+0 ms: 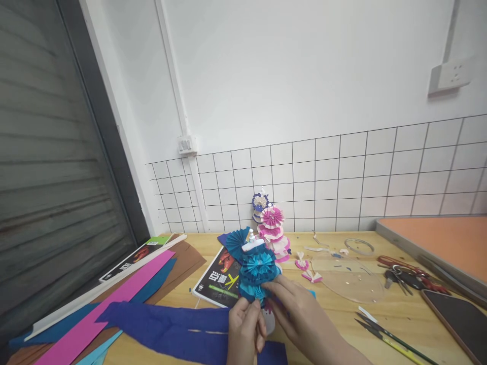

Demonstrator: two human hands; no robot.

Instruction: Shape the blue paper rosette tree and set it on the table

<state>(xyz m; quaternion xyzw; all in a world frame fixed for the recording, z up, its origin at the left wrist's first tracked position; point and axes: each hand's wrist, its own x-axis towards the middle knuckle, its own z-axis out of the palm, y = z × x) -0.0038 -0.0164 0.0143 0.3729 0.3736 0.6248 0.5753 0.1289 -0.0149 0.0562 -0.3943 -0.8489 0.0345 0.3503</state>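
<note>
A pleated teal-and-blue paper ornament (258,268) stands upright near the middle of the table, topped by a small white piece. At its lower edge my left hand (246,327) has its fingers curled in a pinch on the paper. My right hand (294,306) reaches round from the right, fingers closed on the lower right side of the same ornament. The exact pinch points are partly hidden by the fingers. Behind it stand a pink-and-white pleated ornament (273,218) and a dark blue-and-cream one (261,201).
Purple paper (178,324), a pink strip (110,304) and brown paper (186,263) lie leftward. A printed booklet (213,276) lies behind the ornament. Rightward are scissors (388,337), keys (399,276), a phone (452,314), a clear disc (350,284) and paper scraps (312,275).
</note>
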